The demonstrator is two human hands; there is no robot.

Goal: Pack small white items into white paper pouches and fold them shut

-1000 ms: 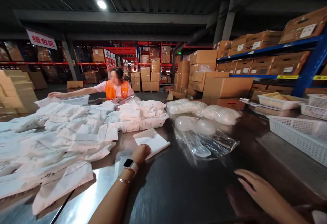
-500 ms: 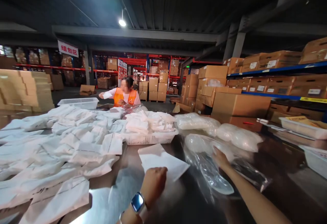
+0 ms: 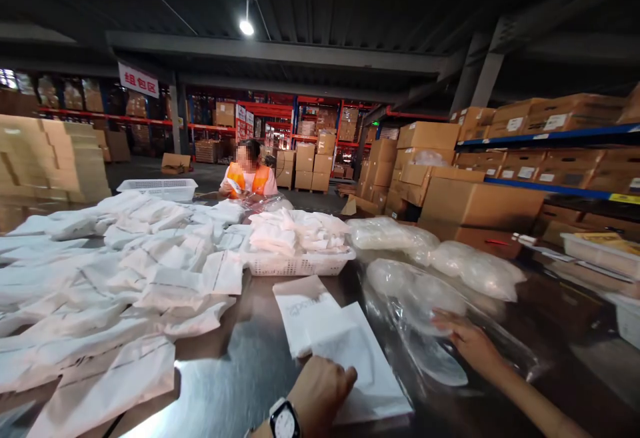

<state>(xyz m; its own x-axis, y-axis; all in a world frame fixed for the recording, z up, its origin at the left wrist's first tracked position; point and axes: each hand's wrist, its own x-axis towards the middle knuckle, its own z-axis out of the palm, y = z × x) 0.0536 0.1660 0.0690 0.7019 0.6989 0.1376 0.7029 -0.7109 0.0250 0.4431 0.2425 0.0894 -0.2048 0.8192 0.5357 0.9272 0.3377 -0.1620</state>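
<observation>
Left hand: at bottom centre of the frame, the left hand (image 3: 323, 393) lies over the lower left side of the upper white bag (image 3: 370, 370); fingers curled inward, thumb side toward the right. Whether the bag is pinched beneath cannot be told.
Right hand: at lower right, the right hand (image 3: 474, 346) reaches in from the bottom edge, fingers extended and slightly bent, tips at the clear plastic bag (image 3: 404, 286). Grip on the film cannot be confirmed.
White bags at centre: the upper bag lies flat and slanted, overlapping the lower white bag (image 3: 295, 308), which bears faint print. Both are on the dark metal table (image 3: 220, 358).
Clear bag: right of centre, beside the white bags; translucent rounded pieces visible inside.
Further plastic: filled clear bags (image 3: 393, 233) lie just behind it, toward the shelving side.
Basket: the white perforated basket (image 3: 300, 265), above the centre bags, is heaped with white packets (image 3: 295, 228).
Pile: a broad heap of white packages (image 3: 125, 278) covers the left of the table.
Wrist: a watch (image 3: 285, 421) with a pale strap is on the left wrist.
Co-worker: beyond the table, upper centre-left, a person in an orange vest (image 3: 261, 179) holds a small white item (image 3: 233, 185).
Storage: brown cartons (image 3: 480, 203) stand at right, below blue shelving.
</observation>
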